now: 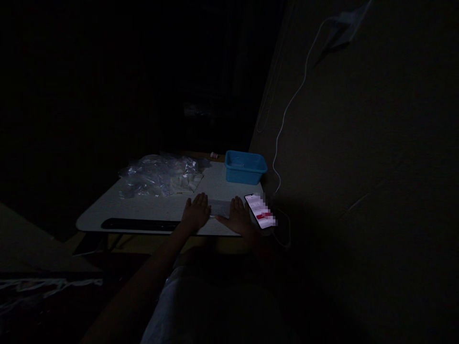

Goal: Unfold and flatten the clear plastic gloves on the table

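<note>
In dim light, a small flat translucent piece, perhaps a plastic bag point(220, 208), lies on the white table point(154, 209) between my hands. My left hand point(196, 211) rests flat at its left side, fingers stretched forward. On the other side, my right hand point(237, 216) lies palm down with its thumb reaching toward the piece's near edge. Both hands look open and grip nothing. Just right of my right hand is a phone point(260, 210) with a lit screen, partly blurred out.
A heap of clear plastic bags point(161, 174) covers the table's far left. At the far right stands a blue basket point(245, 168), with a small pinkish object point(214, 155) near it. A white cable point(284, 119) hangs along the wall. The table's front has a dark slot point(139, 224).
</note>
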Demonstrator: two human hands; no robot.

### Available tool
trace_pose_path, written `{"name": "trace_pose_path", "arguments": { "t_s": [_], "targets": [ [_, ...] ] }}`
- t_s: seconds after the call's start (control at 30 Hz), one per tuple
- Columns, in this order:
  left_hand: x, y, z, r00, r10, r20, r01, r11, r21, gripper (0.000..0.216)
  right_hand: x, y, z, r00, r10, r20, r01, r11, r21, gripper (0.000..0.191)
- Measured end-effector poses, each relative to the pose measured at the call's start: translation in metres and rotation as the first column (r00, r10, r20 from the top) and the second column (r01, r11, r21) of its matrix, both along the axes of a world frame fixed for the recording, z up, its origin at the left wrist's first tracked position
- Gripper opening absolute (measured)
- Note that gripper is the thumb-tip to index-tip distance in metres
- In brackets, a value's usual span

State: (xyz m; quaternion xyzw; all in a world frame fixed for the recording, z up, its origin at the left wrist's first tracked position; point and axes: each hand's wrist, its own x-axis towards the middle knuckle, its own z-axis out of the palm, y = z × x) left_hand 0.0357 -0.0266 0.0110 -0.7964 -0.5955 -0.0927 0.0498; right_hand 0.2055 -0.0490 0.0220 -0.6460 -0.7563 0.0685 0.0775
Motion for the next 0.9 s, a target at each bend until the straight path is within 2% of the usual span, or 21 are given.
{"name": "trace_pose_path", "arguments": {
  "t_s": [0.1,0.23,0.37,0.6,0.67,0.77,0.9],
  "targets": [
    [0.001,0.000,-0.001,1.000,-0.005,0.003,0.005,1.000,0.010,0.052,0.005,0.006,0.006,0.999,0.015,-0.031,-0.017,0.999,-0.048,0.091],
    [0.001,-0.001,-0.002,1.000,0.000,0.002,0.000,1.000,0.018,0.052,0.014,0.025,0.017,0.985,0.070,-0.155,-0.079,0.995,-0.055,0.070],
    [0.001,-0.001,-0.001,1.000,0.006,-0.001,-0.006,1.000,0.020,0.052,0.016,0.048,0.025,0.953,0.013,-0.303,-0.041,0.995,-0.086,0.055],
    [0.002,-0.003,0.001,1.000,0.002,0.000,-0.002,1.000,0.013,0.053,0.009,0.074,0.027,0.962,0.047,-0.269,-0.104,0.974,-0.200,0.051],
    [0.002,-0.004,0.002,1.000,-0.002,0.004,0.002,1.000,0.020,0.053,0.007,0.078,0.029,0.962,0.049,-0.267,-0.115,0.965,-0.235,0.039],
    [0.001,-0.004,0.003,1.000,-0.012,0.020,0.011,0.999,0.043,0.051,0.007,0.082,0.033,0.957,0.058,-0.286,-0.148,0.942,-0.302,0.010],
    [0.001,-0.004,0.002,0.998,-0.034,0.052,0.031,0.998,0.058,0.051,0.009,0.084,0.034,0.934,0.051,-0.353,-0.173,0.930,-0.324,0.020]
  ]
}}
